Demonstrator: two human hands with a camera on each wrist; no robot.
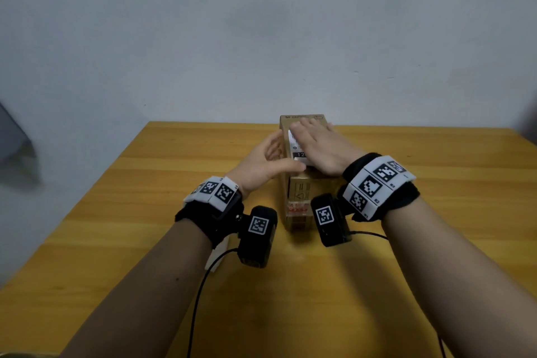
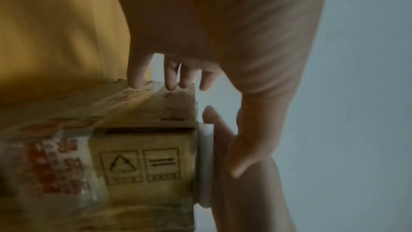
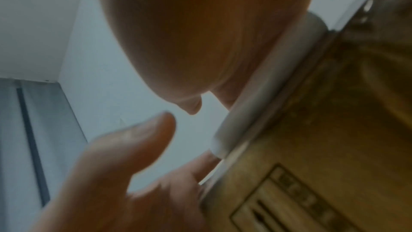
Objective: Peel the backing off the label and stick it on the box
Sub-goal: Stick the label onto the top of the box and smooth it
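Observation:
A long brown cardboard box point(image 1: 299, 197) lies lengthwise on the wooden table point(image 1: 421, 212). A white printed label point(image 1: 295, 146) sits on its top face. My right hand point(image 1: 315, 139) lies flat on the label, fingers straight and pointing away. My left hand point(image 1: 274, 161) is at the box's left side, with its thumb on the label's near edge. Its fingers point(image 2: 136, 78) touch the side of the box point(image 2: 142, 149). The label point(image 2: 205, 161) shows there edge-on. In the right wrist view my palm covers the label point(image 3: 256, 103) on the box point(image 3: 323, 156).
A white sheet point(image 1: 217, 256), partly hidden under my left wrist, lies on the table near the box. Camera cables trail off both wrists toward the front edge. A pale wall stands right behind the table's far edge.

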